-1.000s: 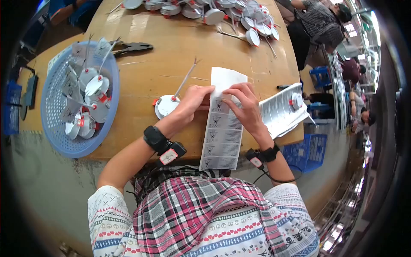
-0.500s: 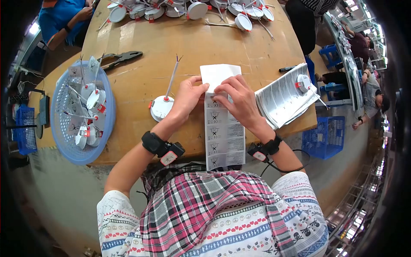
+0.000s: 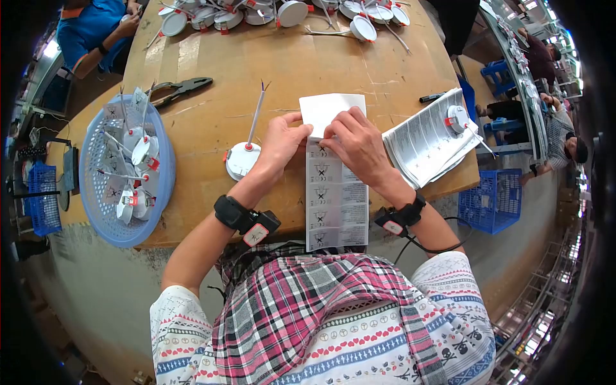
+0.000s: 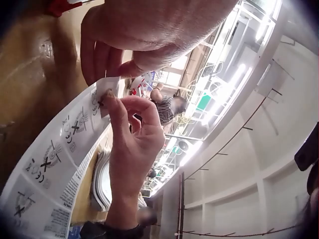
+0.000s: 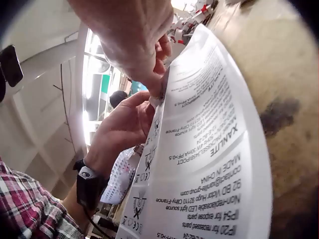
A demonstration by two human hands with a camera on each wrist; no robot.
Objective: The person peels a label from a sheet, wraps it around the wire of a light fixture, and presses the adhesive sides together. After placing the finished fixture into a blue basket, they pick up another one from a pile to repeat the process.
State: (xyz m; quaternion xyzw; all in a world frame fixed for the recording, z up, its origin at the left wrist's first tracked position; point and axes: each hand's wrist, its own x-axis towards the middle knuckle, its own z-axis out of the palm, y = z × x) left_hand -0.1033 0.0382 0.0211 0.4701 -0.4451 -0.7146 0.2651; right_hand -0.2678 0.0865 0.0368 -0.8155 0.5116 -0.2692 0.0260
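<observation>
A strip of printed labels (image 3: pixel 337 212) hangs from both hands at the table's front, its upper part blank white. My left hand (image 3: pixel 281 146) pinches the strip's left edge between thumb and fingers. Thumb and fingertips of my right hand (image 3: pixel 364 146) pinch a label near its upper left; in the left wrist view the right hand (image 4: pixel 130 134) holds a label corner slightly raised from the strip (image 4: pixel 75 129). Left of my left hand, a round white lamp (image 3: pixel 242 160) lies with its cable pointing up.
A blue basket (image 3: pixel 168 186) of lamps stands at the left, pliers (image 3: pixel 183 88) behind it. More lamps (image 3: pixel 292 14) are piled at the back. On the right lie stacked label sheets (image 3: pixel 417 151) with one lamp (image 3: pixel 457 119) on top. A person (image 3: pixel 90 35) is at the back left.
The head view has shifted, moving the scene within it. Both hands stay on the strip; the right fingers have drawn closer together at the label's edge.
</observation>
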